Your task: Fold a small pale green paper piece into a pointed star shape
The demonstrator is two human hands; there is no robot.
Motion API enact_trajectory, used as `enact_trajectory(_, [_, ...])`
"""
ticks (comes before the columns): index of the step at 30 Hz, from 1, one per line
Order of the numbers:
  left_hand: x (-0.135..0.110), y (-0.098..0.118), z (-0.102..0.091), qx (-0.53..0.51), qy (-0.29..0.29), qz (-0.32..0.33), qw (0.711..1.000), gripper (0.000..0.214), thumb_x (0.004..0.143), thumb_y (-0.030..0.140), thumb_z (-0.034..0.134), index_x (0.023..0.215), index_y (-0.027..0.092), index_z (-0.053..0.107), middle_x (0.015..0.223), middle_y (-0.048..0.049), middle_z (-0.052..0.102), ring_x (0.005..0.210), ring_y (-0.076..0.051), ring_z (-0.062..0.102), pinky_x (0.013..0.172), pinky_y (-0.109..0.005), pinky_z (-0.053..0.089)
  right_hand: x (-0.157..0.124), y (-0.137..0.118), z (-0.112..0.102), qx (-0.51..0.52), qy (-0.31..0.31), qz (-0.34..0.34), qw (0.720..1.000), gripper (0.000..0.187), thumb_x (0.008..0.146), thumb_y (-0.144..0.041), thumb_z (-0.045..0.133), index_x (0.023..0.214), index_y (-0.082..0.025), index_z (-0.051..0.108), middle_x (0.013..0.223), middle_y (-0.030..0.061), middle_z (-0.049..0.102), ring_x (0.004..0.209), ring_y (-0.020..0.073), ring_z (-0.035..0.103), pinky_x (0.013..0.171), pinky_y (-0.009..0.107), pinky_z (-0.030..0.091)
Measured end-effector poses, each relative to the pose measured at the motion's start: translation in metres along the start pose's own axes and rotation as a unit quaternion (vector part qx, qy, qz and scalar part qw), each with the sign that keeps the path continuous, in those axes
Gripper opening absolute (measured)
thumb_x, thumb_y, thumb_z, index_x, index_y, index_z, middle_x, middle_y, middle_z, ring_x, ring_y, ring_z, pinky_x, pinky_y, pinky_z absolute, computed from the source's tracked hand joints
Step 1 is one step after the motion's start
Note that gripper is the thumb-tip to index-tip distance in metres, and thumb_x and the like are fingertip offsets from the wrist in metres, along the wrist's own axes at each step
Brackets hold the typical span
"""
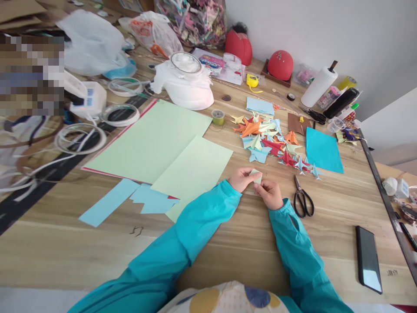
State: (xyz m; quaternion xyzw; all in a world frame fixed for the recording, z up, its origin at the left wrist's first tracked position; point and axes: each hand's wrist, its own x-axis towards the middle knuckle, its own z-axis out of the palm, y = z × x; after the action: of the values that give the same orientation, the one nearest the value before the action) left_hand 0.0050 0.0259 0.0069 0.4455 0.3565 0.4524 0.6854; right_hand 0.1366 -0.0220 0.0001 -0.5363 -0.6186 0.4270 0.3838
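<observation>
Between my two hands is a small folded piece of pale green paper [256, 176], held just above the wooden table. My left hand [241, 179] pinches it from the left, thumb across its face. My right hand [269, 194] grips its lower right edge with thumb and fingertips. Beyond my hands lies a pile of small folded paper figures [260, 134] in orange, red, yellow and blue. Black-handled scissors [303, 202] rest to the right of my right hand. Large pale green sheets [198, 167] lie left of my left hand.
Blue paper strips [110, 202] lie at the left, and a bright blue sheet [324, 150] at the right. A phone [369, 259] sits near the right front edge. Behind stand a white cloth bundle [184, 84], a yellow tape measure [252, 81] and red domes [280, 65].
</observation>
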Motion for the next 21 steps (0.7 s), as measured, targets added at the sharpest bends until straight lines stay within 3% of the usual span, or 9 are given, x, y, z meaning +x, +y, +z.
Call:
enact_trajectory(11, [0.0008, -0.0020, -0.0004, -0.152, -0.093, -0.114, 0.977, 0.026, 0.062, 0.035, 0.068, 0.058, 0.012, 0.057, 0.048, 0.0010, 0.054, 0.045, -0.011, 0.050, 0.045, -0.026, 0.040, -0.0019, -0.0032, -0.0024, 0.018, -0.017, -0.007, 1.000, 0.035, 0.077, -0.041, 0.053, 0.053, -0.016, 0.056, 0.049, -0.0010, 0.052, 0.049, 0.0099, 0.046, 0.050, 0.023, 0.039])
enact_trajectory(21, [-0.0008, -0.0022, -0.0036, 0.000, -0.102, -0.026, 0.994, 0.026, 0.064, 0.029, 0.066, 0.051, 0.012, 0.052, 0.051, 0.0028, 0.050, 0.049, -0.007, 0.047, 0.049, -0.021, 0.036, -0.0034, -0.0062, -0.0018, 0.028, -0.029, -0.028, 0.999, 0.037, 0.075, -0.041, 0.055, 0.049, -0.015, 0.052, 0.047, -0.0007, 0.051, 0.046, 0.0093, 0.045, 0.047, 0.023, 0.035])
